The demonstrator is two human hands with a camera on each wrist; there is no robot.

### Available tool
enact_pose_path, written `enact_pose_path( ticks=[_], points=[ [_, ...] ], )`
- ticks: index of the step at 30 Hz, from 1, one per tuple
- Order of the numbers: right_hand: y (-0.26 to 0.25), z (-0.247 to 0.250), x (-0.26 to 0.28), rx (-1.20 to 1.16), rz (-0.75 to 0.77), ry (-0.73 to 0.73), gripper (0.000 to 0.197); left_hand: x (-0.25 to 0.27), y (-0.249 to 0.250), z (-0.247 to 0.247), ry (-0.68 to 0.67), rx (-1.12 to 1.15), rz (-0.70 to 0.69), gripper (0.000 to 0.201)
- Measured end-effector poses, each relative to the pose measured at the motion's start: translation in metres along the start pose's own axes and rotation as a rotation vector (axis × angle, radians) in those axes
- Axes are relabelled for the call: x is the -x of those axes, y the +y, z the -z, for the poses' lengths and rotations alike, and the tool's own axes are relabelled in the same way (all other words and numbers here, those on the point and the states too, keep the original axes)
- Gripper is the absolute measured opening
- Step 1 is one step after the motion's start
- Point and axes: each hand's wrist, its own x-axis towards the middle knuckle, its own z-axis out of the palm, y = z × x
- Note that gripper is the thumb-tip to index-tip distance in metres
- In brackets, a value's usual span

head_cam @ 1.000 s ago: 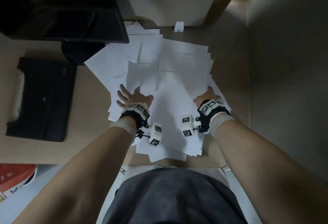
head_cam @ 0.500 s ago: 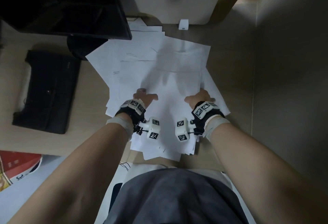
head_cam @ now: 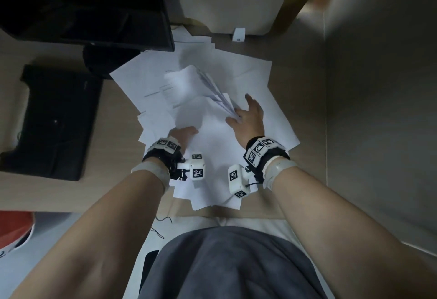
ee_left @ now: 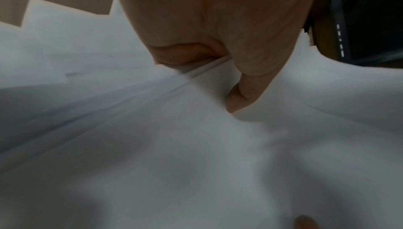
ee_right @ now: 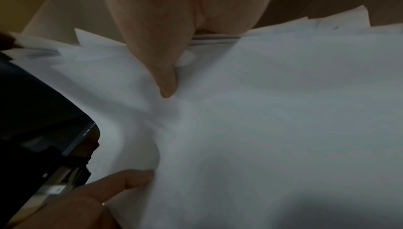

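Papers [head_cam: 212, 133] are pinched in left hand [head_cam: 182, 134] and gripped, partly raised, by right hand [head_cam: 248, 119].

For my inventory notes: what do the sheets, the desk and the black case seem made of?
Sheets: thin matt white paper, bending and fanning in the right hand. Desk: likely pale wood-look laminate, smooth, faint grain. Black case: maybe fabric or faux leather, dull; too dark to tell.
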Motion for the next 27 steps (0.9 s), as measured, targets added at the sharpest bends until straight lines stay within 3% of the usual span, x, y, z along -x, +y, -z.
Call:
enact_pose_path(
  ticks=[2, 5, 8, 10, 13, 15, 19, 22, 23, 25, 27],
  points=[
    [-0.012, -0.006, 0.006, 0.029, 0.088, 0.054, 0.017, 0.004, -0.006, 0.010, 0.037, 0.040, 0.042, 0.055],
    [-0.038, -0.013, 0.015, -0.002, 0.101, -0.002, 0.009, 0.003, -0.020, 0.028, 0.076, 0.043, 0.030, 0.061],
    [-0.058, -0.023, 0.021, 0.125, 0.126, 0.036, 0.017, -0.001, -0.031, 0.044, 0.122, 0.059, 0.008, 0.064],
    [-0.068, -0.032, 0.025, 0.230, 0.224, 0.113, 0.022, -0.005, -0.036, 0.055, 0.174, 0.087, 0.006, 0.065],
    [-0.086, -0.041, 0.030, 0.271, 0.392, 0.192, 0.019, 0.009, -0.041, 0.070, 0.192, 0.190, -0.018, 0.047],
    [-0.099, -0.041, 0.034, 0.274, 0.440, 0.157, 0.019, 0.013, -0.050, 0.081, 0.203, 0.243, -0.012, 0.043],
    [-0.110, -0.038, 0.043, 0.204, 0.332, 0.028, 0.031, 0.011, -0.055, 0.094, 0.139, 0.311, -0.116, 0.054],
    [-0.114, -0.029, 0.046, 0.183, 0.265, 0.009, 0.024, 0.020, -0.048, 0.098, 0.132, 0.353, -0.176, 0.056],
    [-0.114, -0.026, 0.047, 0.156, 0.245, 0.019, 0.020, 0.024, -0.043, 0.099, 0.137, 0.362, -0.196, 0.061],
    [-0.115, -0.017, 0.048, 0.051, 0.165, 0.034, 0.012, 0.019, -0.037, 0.101, 0.135, 0.377, -0.219, 0.096],
    [-0.115, -0.004, 0.048, -0.112, 0.091, 0.036, 0.022, 0.023, -0.026, 0.104, 0.100, 0.370, -0.221, 0.122]
  ],
)
